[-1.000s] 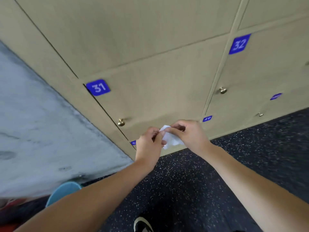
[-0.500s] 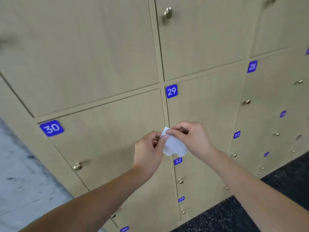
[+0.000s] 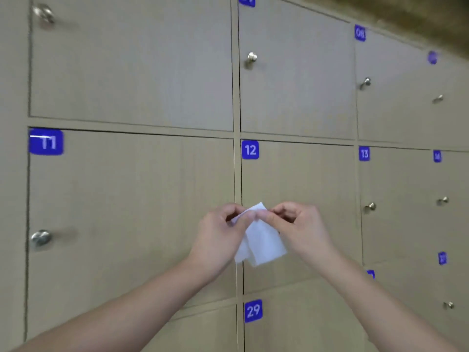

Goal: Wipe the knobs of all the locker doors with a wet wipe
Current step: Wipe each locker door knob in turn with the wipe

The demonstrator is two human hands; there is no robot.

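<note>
1. One wet wipe (image 3: 261, 243): thin, limp, likely light; hangs before locker door 12 (image 3: 299, 179).
2. Left hand (image 3: 218, 235), right hand (image 3: 299, 227): fingers pinching its top edge.
3. Knobs, e.g. door 11's (image 3: 40, 237): untouched.

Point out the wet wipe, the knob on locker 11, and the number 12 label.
wet wipe (image 3: 262, 243), head view, hanging middle.
locker 11 knob (image 3: 40, 237), head view, round face.
number 12 label (image 3: 250, 149), head view, centre.

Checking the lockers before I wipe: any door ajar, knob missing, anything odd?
Nothing stands out. The beige locker doors sit shut and flush, each visible one with its metal knob. Both hands pinch the white wet wipe.
</note>
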